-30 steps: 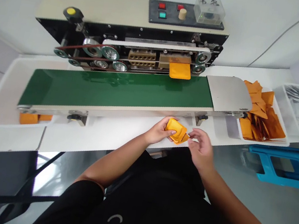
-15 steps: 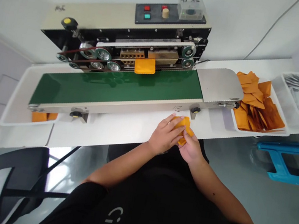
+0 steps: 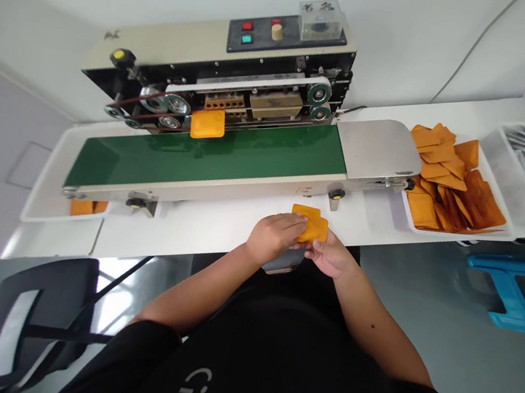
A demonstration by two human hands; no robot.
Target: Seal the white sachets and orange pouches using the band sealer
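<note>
In front of the machine, close to my body, both hands are closed on small orange pouches, two of which seem to overlap. My left hand grips them from the left with its fingers laid over the face. Pinching the lower right edge is my right hand. Behind my hands stands a band sealer with a green conveyor belt. Another orange pouch sticks out of the sealing band, over the belt's back edge.
To the right, a white bin holds many orange pouches; a second bin has white and silver packets. Under the belt's left end stands another white bin with orange pouches. A blue stool and black chair flank the table.
The pouch in the sealer has travelled left along the band. My hands have shifted the held pouches slightly, and more of their faces now shows. The view has moved a little.
</note>
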